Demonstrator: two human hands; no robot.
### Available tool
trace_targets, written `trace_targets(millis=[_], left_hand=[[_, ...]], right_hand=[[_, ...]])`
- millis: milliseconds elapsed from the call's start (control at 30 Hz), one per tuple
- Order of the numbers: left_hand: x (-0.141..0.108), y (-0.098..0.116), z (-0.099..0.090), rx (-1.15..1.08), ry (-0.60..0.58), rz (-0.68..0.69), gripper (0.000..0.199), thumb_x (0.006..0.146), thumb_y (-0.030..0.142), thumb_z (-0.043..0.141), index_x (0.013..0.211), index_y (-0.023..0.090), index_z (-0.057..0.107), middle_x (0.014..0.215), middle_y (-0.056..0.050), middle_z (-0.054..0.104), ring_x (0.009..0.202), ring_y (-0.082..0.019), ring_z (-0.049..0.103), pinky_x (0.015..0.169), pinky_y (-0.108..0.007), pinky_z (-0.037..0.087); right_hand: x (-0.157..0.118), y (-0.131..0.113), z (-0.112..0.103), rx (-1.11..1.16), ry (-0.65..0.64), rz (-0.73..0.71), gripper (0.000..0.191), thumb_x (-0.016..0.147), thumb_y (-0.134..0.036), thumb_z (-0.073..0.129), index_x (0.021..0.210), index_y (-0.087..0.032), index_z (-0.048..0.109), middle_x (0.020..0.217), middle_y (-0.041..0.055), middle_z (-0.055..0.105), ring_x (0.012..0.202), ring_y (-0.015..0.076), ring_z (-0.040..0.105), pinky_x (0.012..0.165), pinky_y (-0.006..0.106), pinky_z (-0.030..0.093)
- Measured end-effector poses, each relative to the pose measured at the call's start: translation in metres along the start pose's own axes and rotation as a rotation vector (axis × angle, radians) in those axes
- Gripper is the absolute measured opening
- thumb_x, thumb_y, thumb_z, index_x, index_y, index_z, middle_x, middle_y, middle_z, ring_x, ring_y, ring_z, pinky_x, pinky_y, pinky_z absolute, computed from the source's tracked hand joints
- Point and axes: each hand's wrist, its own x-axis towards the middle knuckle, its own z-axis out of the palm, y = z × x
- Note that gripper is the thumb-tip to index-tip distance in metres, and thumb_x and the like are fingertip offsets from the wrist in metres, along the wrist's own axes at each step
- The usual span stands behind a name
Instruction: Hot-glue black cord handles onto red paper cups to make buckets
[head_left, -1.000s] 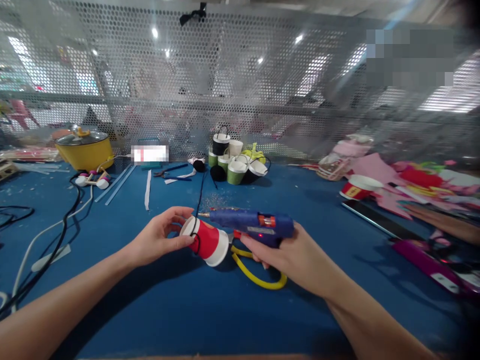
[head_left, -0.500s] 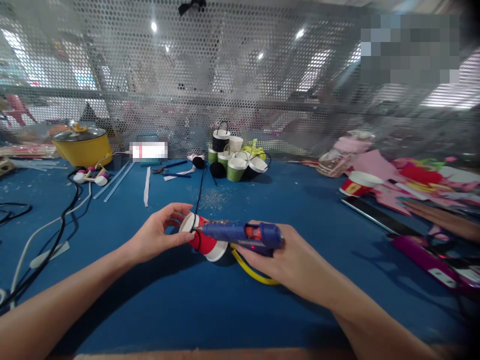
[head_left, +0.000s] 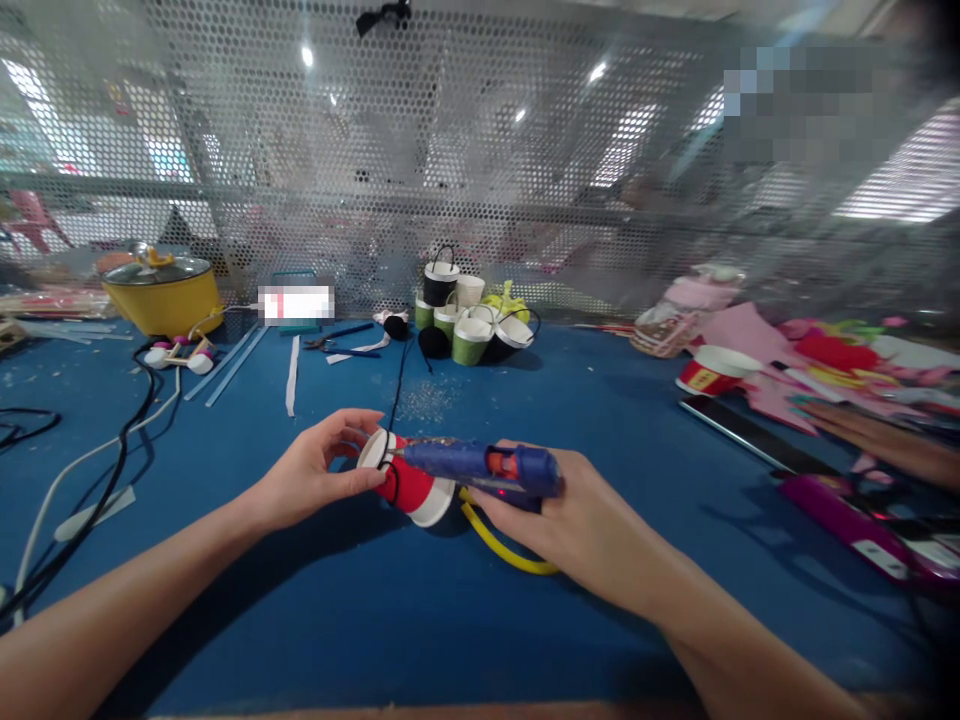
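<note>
My left hand [head_left: 322, 470] holds a red and white paper cup [head_left: 416, 490], tilted on its side, fingers and thumb at its white end. A black cord [head_left: 398, 385] runs from the cup back across the table and also loops over its red side. In my right hand [head_left: 570, 510] is a blue glue gun [head_left: 465, 463], its nozzle at the cup's edge beside the cord. Whether glue is coming out is too small to tell. Below the gun a yellow curved strip [head_left: 502, 550] shows, partly hidden by my right hand.
Small cups [head_left: 471, 338] with cord handles stand at the back middle. A yellow pot [head_left: 165, 300] and cables [head_left: 124, 430] are at left, pliers [head_left: 322, 345] behind my left hand. At right lie a phone [head_left: 742, 435], a red cup [head_left: 716, 372], a purple object [head_left: 840, 525] and another person's hand [head_left: 885, 440].
The glue gun has shifted very slightly left, its nozzle still at the cup's edge. My left hand keeps its hold on the cup.
</note>
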Motion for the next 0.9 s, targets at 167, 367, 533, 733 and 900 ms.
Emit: trace_targets(millis=[167, 367, 533, 733, 900], left_hand=[[-0.0002, -0.0003, 0.0006, -0.024, -0.028, 0.011, 0.049, 0.069, 0.024, 0.068, 0.112, 0.018, 0.044, 0.096, -0.006, 0.058, 0.089, -0.018, 0.053, 0.085, -0.038, 0.041], [-0.0003, -0.0001, 0.0003, -0.041, -0.021, 0.018, 0.049, 0.068, 0.022, 0.068, 0.111, 0.019, 0.045, 0.096, -0.005, 0.058, 0.089, -0.017, 0.053, 0.085, -0.038, 0.041], [-0.0004, 0.0001, 0.0001, -0.04, -0.032, 0.024, 0.049, 0.069, 0.022, 0.069, 0.112, 0.02, 0.045, 0.095, -0.005, 0.059, 0.089, -0.017, 0.054, 0.085, -0.038, 0.041], [-0.0013, 0.0015, 0.0001, -0.069, -0.032, 0.015, 0.049, 0.068, 0.02, 0.069, 0.112, 0.021, 0.047, 0.098, -0.004, 0.059, 0.091, -0.017, 0.054, 0.084, -0.035, 0.042], [-0.0019, 0.002, 0.0001, -0.086, -0.051, 0.03, 0.049, 0.068, 0.02, 0.069, 0.112, 0.021, 0.047, 0.1, -0.005, 0.058, 0.094, -0.018, 0.053, 0.087, -0.036, 0.04]], right_hand=[[-0.0021, 0.0023, -0.0004, -0.037, -0.003, -0.025, 0.016, 0.075, -0.03, 0.056, 0.066, -0.017, 0.052, 0.058, -0.0035, 0.047, 0.053, 0.0092, 0.039, 0.048, 0.02, 0.035], [-0.0021, 0.0002, -0.0013, -0.027, -0.004, -0.011, 0.016, 0.075, -0.03, 0.055, 0.065, -0.017, 0.052, 0.057, -0.0033, 0.046, 0.052, 0.0091, 0.037, 0.047, 0.02, 0.035], [-0.0039, -0.0018, -0.0008, -0.067, -0.014, -0.047, 0.015, 0.077, -0.029, 0.053, 0.068, -0.017, 0.057, 0.06, -0.0016, 0.049, 0.054, 0.0101, 0.041, 0.048, 0.02, 0.036], [-0.0019, 0.0023, -0.0021, -0.038, -0.01, -0.014, 0.018, 0.075, -0.032, 0.056, 0.066, -0.016, 0.056, 0.057, -0.0031, 0.047, 0.051, 0.0087, 0.037, 0.047, 0.02, 0.036], [-0.0028, 0.0013, -0.0034, -0.048, -0.027, -0.005, 0.019, 0.076, -0.033, 0.055, 0.069, -0.016, 0.058, 0.057, -0.0027, 0.047, 0.051, 0.0091, 0.037, 0.046, 0.02, 0.036]])
